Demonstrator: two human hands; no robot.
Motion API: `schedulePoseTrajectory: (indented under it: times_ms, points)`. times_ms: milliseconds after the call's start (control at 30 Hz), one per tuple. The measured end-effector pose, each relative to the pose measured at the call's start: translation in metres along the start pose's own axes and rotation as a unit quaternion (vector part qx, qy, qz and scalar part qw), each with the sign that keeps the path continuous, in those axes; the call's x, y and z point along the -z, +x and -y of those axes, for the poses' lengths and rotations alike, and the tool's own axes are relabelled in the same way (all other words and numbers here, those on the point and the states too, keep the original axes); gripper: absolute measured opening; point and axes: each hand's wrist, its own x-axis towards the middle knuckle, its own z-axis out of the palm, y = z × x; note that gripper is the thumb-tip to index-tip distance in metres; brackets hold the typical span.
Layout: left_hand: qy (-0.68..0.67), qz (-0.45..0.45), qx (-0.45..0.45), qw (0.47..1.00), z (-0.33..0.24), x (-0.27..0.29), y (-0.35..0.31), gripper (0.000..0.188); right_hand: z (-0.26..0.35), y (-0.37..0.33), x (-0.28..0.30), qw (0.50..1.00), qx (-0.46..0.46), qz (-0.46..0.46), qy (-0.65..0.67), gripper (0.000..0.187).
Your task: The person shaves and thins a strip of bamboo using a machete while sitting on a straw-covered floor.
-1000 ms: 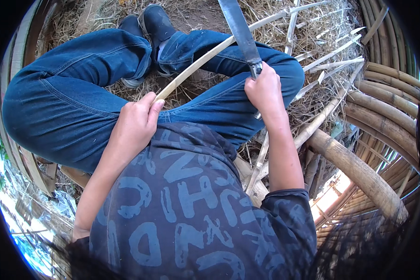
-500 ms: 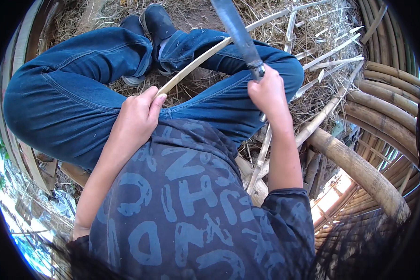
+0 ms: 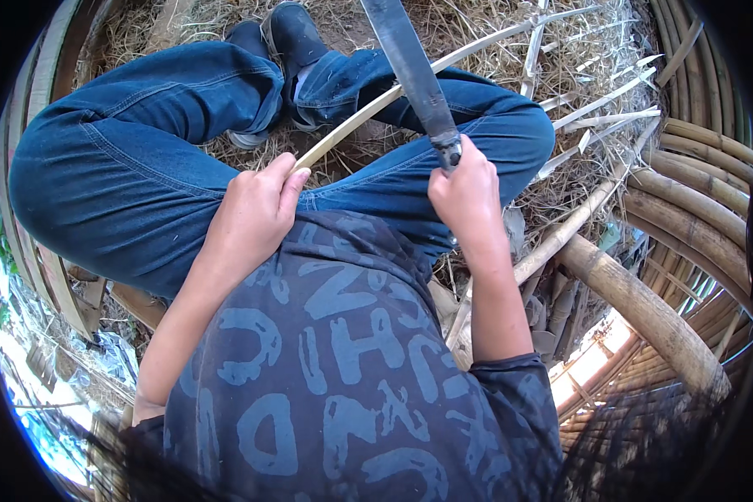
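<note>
Between thumb and fingers, my left hand (image 3: 255,205) pinches the near end of a long pale bamboo strip (image 3: 347,127), just in front of my lap. The strip bows away to the far right, over my right shin and toward the straw. My right hand (image 3: 467,188) is wrapped round the dark handle of a machete (image 3: 417,79). Its long grey blade points away from me and lies across the strip; whether the edge touches it I cannot tell. The blade's tip runs out of the top of the view.
My crossed legs in blue jeans (image 3: 134,180) frame the work. Dry straw (image 3: 552,33) and several split strips (image 3: 615,92) cover the ground at far right. A thick bamboo pole (image 3: 644,305) slants along my right, beside a wall of stacked bamboo (image 3: 686,209).
My right hand has drawn the machete a little left and toward me, so the blade crosses the strip slightly nearer my left hand. My left hand keeps its hold on the strip.
</note>
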Motion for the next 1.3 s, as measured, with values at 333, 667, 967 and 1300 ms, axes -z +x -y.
schedulePoseTrajectory:
  times_ms: [333,667,967,1300]
  points:
    - [-0.005,0.003,-0.013,1.000,0.000,0.000,0.001,0.025,-0.011,0.014,-0.001,0.999,-0.027,-0.040,-0.005,0.022]
    - [0.004,0.013,0.008,1.000,-0.006,0.004,-0.001,0.023,-0.013,0.008,0.006,1.000,-0.007,-0.008,0.028,0.018]
    - [0.018,-0.007,-0.008,1.000,0.000,-0.002,-0.001,0.022,0.011,-0.021,-0.023,0.998,0.013,0.031,0.057,0.022]
    - [0.012,0.003,-0.041,0.999,-0.010,-0.006,0.009,0.020,-0.011,-0.005,-0.013,0.998,-0.033,-0.027,0.054,0.020]
